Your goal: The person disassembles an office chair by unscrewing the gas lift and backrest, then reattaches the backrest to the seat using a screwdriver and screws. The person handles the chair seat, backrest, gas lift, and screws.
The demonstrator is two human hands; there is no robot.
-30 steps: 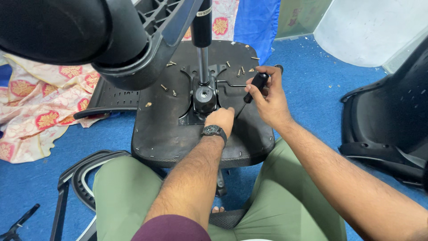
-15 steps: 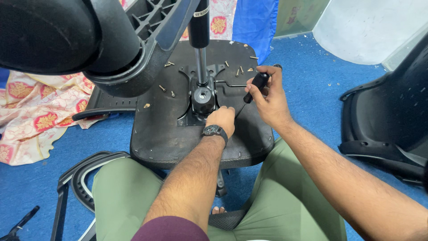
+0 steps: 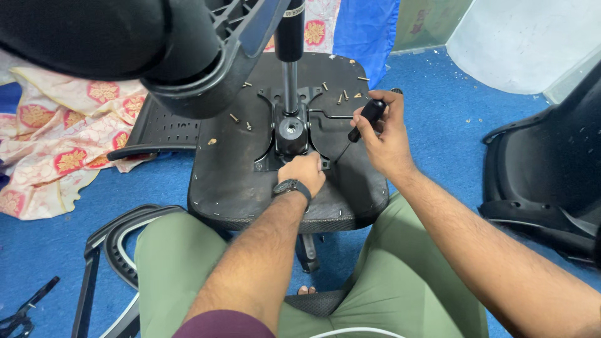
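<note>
Black-handled screwdriver (image 3: 363, 125), centre frame: our right hand (image 3: 388, 141) clamps its light, stiff grip; left hand (image 3: 303, 172), fingers curled, steadies the heavy metal seat plate (image 3: 291, 134).

Blue carpeted floor (image 3: 451, 112) all around. At left, crumpled cream cloth (image 3: 56, 138) with red flower prints, spread over the floor. Near the bottom left, curved black chair armrest frame (image 3: 106, 244) lying flat, and beside the corner black pliers (image 3: 22, 307). At right, glossy black plastic chair shell (image 3: 551, 163). Top right, pale white sheet (image 3: 513, 37) leaning.
</note>
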